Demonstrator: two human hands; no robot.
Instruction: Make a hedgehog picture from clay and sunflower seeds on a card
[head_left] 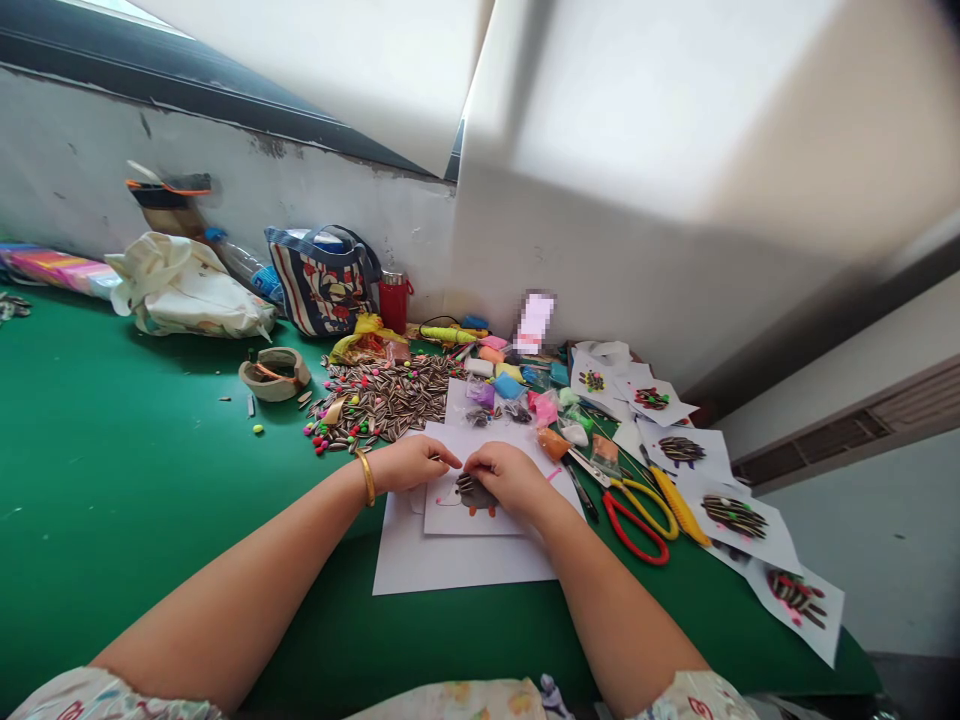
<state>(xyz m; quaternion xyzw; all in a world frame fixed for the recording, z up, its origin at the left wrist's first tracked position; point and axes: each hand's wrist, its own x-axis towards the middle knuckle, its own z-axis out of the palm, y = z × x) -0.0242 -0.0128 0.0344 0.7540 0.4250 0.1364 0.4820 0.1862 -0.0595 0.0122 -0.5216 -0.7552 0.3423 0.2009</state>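
Fingers of the left hand [409,465] and right hand [510,478] are bunched together, fingertips pressing on a small seed-covered figure [474,494] on a white card [450,518] at centre frame — whether either pinches a seed, I cannot tell. Sunflower seeds [390,395] lie heaped just above. Risk: a sideways press could shift glued seeds, or a wrist could nudge the scissors [634,515] to the right.

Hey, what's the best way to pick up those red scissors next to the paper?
Grip the red scissors by the loop handles, coming from the near right side with the right hand. The handles point toward the person and lie flat on the green table, while the blades point away, under the yellow scissors.
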